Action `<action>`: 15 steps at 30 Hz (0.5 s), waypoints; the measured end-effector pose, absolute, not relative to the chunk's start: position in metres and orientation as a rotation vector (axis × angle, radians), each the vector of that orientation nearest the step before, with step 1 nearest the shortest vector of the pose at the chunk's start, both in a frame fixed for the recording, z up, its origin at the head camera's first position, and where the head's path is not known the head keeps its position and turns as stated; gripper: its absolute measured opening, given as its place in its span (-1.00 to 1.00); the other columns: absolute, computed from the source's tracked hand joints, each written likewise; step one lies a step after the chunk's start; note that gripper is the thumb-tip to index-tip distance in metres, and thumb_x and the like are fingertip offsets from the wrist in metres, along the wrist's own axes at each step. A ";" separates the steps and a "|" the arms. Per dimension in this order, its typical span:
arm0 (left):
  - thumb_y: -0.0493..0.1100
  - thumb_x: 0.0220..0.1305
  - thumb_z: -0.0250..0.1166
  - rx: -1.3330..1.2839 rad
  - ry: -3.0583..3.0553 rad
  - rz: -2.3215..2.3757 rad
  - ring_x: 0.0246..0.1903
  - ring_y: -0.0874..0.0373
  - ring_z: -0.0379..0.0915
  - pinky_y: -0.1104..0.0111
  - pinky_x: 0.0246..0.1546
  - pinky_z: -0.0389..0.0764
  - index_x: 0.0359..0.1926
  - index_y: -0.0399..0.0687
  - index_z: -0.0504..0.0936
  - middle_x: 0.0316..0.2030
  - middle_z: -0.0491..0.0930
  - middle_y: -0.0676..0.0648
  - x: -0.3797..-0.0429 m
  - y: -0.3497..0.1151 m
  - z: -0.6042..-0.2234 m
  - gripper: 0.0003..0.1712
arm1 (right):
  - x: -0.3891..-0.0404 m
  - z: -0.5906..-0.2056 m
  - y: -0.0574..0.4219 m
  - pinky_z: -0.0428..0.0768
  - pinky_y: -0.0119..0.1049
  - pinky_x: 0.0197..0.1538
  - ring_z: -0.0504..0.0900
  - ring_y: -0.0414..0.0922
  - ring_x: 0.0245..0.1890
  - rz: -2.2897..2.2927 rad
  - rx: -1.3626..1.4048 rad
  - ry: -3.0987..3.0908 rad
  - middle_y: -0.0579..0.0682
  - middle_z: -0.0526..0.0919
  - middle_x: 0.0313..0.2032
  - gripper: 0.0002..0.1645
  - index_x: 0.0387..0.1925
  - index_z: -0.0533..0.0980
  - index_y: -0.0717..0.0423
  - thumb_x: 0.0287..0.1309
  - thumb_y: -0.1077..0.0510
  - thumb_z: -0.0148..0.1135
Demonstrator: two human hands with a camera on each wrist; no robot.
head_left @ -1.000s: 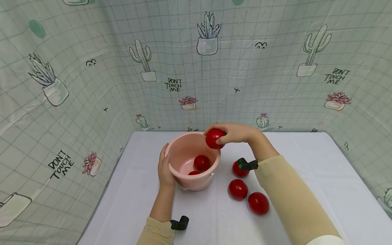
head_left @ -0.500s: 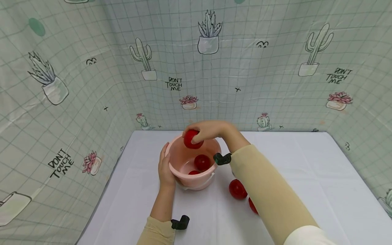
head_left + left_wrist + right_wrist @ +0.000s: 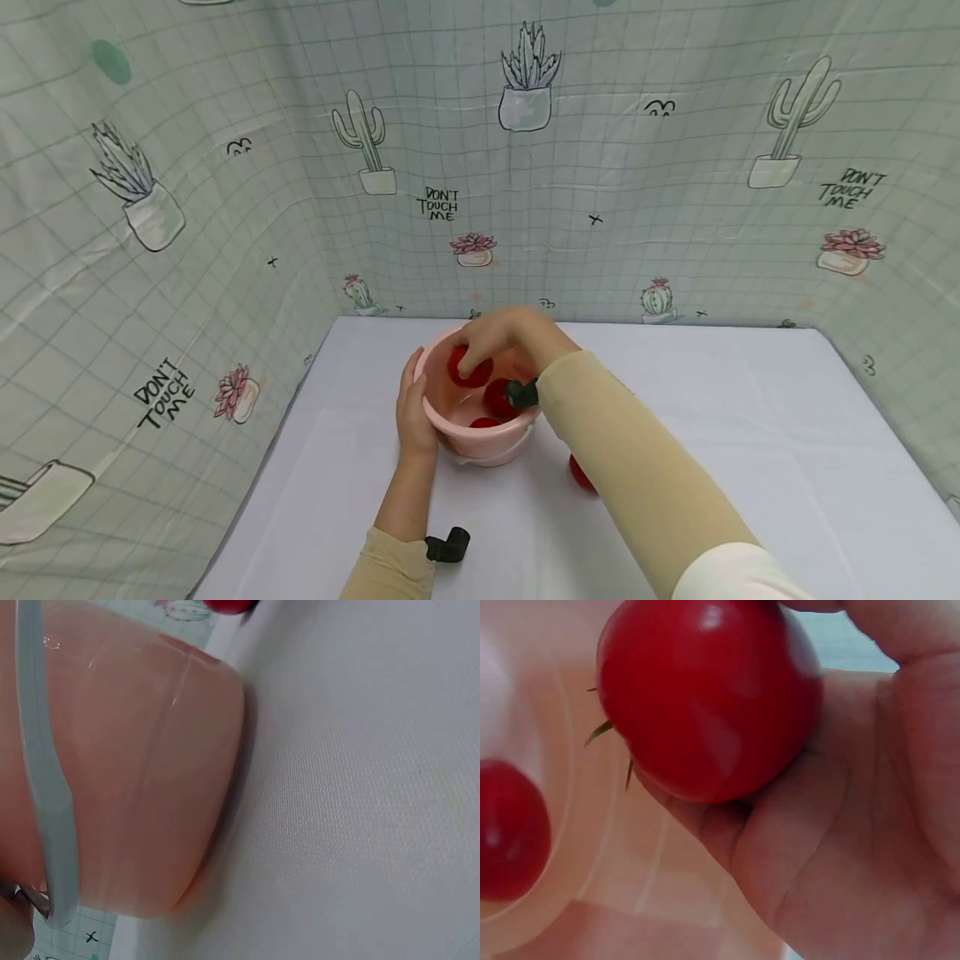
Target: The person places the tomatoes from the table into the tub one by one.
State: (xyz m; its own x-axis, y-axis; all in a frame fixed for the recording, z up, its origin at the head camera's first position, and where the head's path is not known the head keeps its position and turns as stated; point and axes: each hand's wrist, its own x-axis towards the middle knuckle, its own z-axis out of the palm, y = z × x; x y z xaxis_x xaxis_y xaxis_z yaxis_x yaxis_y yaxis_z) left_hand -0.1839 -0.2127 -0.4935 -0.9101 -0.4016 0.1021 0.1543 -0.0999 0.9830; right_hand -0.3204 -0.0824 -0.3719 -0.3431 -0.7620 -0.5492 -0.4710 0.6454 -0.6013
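A glossy pink bucket (image 3: 142, 765) fills the left of the view, lying sideways in the frame, its base toward the right and meeting the pale, finely woven surface of the worktop (image 3: 360, 795) along a soft shadow. A grey-white handle (image 3: 49, 780) runs down across its wall near the left edge. In the bottom left corner, 1 small part of the left hand (image 3: 13, 931) shows beside the handle's lower end. At the top edge, 1 red rounded thing (image 3: 229, 604) is cut off. Grid-patterned cloth (image 3: 81, 924) appears in 2 places, above and below the bucket.
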 end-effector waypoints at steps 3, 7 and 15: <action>-0.02 0.47 -0.18 0.268 -1.811 -2.051 0.43 0.17 0.14 0.05 0.46 0.22 0.41 0.35 0.31 0.43 0.27 0.20 -0.184 -0.213 -0.494 -0.46 | -0.320 -0.377 -0.083 0.48 -0.10 0.28 0.35 -0.08 0.23 -0.470 -0.838 1.947 -0.12 0.49 0.13 -0.39 0.20 0.44 -0.13 0.09 0.01 0.37; -0.02 0.46 -0.17 0.273 -1.817 -2.033 0.44 0.17 0.12 0.03 0.47 0.19 0.41 0.34 0.32 0.44 0.25 0.17 -0.185 -0.213 -0.495 -0.46 | -0.321 -0.383 -0.082 0.50 -0.06 0.27 0.32 -0.06 0.25 -0.491 -0.747 1.925 -0.12 0.46 0.15 -0.38 0.14 0.48 -0.12 0.00 0.03 0.48; -0.01 0.46 -0.17 0.280 -1.834 -2.011 0.45 0.19 0.12 0.05 0.48 0.17 0.40 0.37 0.33 0.45 0.26 0.16 -0.184 -0.213 -0.495 -0.46 | -0.321 -0.387 -0.079 0.56 -0.05 0.20 0.35 -0.01 0.22 -0.398 -0.676 1.943 -0.06 0.51 0.10 -0.50 0.00 0.56 -0.05 -0.03 0.07 0.49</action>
State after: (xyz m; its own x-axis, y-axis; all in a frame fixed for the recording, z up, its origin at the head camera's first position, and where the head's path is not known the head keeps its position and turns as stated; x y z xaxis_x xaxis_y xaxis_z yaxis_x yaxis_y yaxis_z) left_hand -0.1842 -0.2128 -0.4951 -0.8991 -0.4211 0.1200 0.1581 -0.0568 0.9858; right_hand -0.3214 -0.0790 -0.3870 -0.3442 -0.6137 -0.7106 -0.2848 0.7894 -0.5438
